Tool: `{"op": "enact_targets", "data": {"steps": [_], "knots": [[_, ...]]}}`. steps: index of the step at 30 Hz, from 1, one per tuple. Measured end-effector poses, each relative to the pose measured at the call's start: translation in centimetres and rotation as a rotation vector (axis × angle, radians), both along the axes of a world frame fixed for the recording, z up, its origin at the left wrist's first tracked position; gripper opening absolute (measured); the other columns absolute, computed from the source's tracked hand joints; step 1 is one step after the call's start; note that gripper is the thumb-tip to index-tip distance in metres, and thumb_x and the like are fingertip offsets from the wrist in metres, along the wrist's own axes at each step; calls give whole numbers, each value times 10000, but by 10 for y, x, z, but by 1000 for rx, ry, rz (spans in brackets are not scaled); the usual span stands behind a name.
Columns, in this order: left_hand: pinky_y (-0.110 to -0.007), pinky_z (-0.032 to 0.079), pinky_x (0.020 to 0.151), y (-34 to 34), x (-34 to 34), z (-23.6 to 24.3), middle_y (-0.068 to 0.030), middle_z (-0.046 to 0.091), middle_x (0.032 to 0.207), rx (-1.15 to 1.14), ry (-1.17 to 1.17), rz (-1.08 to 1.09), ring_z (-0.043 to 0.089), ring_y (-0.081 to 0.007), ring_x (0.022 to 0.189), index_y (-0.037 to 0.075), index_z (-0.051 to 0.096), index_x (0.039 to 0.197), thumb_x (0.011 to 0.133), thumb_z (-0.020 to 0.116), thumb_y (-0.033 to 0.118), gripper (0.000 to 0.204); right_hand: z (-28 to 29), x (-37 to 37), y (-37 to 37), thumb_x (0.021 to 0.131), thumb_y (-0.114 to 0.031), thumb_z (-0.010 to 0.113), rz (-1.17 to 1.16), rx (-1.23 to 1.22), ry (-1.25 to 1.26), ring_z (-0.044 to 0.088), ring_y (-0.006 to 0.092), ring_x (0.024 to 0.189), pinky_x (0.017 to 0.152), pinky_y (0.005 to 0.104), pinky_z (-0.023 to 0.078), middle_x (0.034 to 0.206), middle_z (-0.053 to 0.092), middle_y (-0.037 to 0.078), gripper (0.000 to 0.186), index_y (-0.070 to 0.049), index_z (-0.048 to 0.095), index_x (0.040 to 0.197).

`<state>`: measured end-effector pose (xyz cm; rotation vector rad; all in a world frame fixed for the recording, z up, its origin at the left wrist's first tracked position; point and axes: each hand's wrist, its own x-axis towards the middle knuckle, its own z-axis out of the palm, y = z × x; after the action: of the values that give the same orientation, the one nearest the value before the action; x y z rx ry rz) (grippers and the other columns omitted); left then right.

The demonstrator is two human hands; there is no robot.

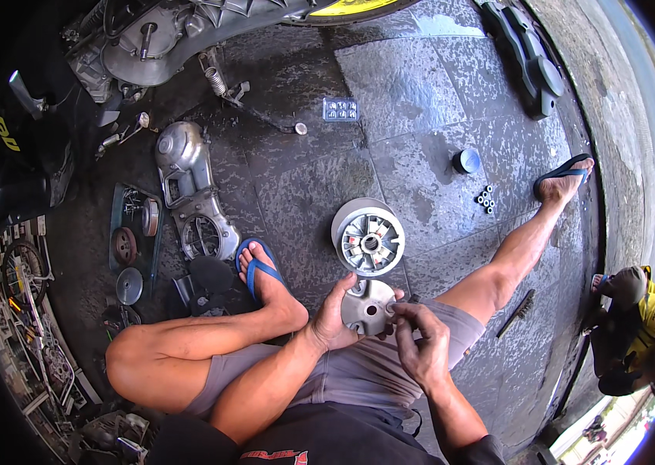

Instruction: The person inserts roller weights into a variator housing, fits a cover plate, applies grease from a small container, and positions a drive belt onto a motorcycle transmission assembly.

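My left hand [329,324] grips a round grey metal variator ramp plate [357,313] by its left side, thumb along the top edge. The plate has a centre hole and notches in its rim. My right hand [425,345] is closed in a pinch against the plate's right edge; whatever is between its fingertips is too small to make out. Just beyond the plate lies a silver variator pulley [393,246] on the floor, its ribbed inside facing up. Off to the right are several small rollers [485,200] in a cluster and a round, blue-topped tin [467,161].
A blister pack [341,109] lies farther off. On the left are a metal crankcase cover [188,182] and a parts tray [122,205]. A partly dismantled scooter [137,58] stands at the back. A brush [516,313] and a crouching person [641,329] are to the right.
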<state>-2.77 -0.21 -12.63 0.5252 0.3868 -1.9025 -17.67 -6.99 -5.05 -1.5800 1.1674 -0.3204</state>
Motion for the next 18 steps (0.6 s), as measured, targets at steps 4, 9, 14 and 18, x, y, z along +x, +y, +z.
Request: {"op": "enact_targets", "data": {"steps": [4,9,14,18], "knots": [[-392,485,861,5,1,-9,-122,588,1237,-72,65,-25,595,-221,1050,29,503,1302,884,342,653,768,-8,-10,2,800,83,565,12,-74,-7,651,183,735,670,293,511,805,646,120,191,36,619,978],[-375,505,830,-3,1,3,-107,618,1181,29,-79,-40,615,-196,994,42,548,1239,925,334,608,682,-4,0,8,733,-14,689,244,-295,56,619,298,745,646,377,512,844,597,135,287,-22,632,1014],[-355,487,866,-1,2,-1,-105,644,1113,42,-193,-119,613,-199,998,1,586,1190,934,327,603,704,-6,8,12,724,-23,721,328,-345,139,623,281,730,654,376,516,859,589,118,291,-18,638,1003],[-347,485,850,-3,7,-1,-108,643,1113,44,-168,-139,611,-200,996,4,582,1201,936,332,591,691,-8,4,3,723,-48,738,361,-312,77,625,284,724,656,378,516,827,584,114,320,-21,630,1023]]}}
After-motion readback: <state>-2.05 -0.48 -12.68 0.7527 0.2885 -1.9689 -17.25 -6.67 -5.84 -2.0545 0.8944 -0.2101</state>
